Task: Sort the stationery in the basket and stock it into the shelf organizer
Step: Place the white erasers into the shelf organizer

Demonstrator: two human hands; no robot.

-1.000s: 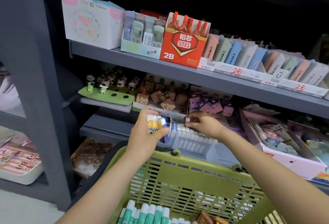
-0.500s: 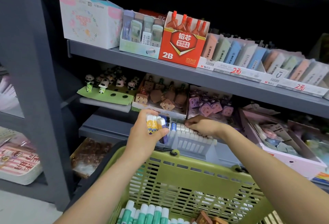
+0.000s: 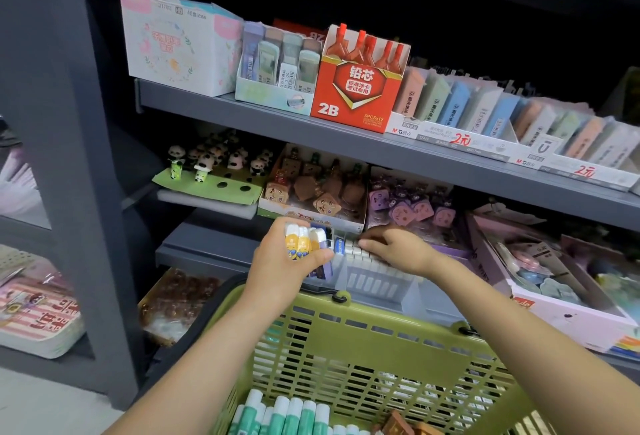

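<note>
At the shelf [image 3: 346, 154], above the basket [image 3: 363, 324], the left hand [image 3: 280, 268] is gripping glue sticks [image 3: 303, 240] (yellow-labelled); the right hand [image 3: 398, 249] is pressing curled fingers onto the organizer [image 3: 374, 279].

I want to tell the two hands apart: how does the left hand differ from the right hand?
The left hand grips a bunch of small yellow-and-white items; the right hand holds no such bunch. The left hand is raised beside the clear organizer; the right hand lies on its white row, fingers curled. Both are above the green basket.
</note>
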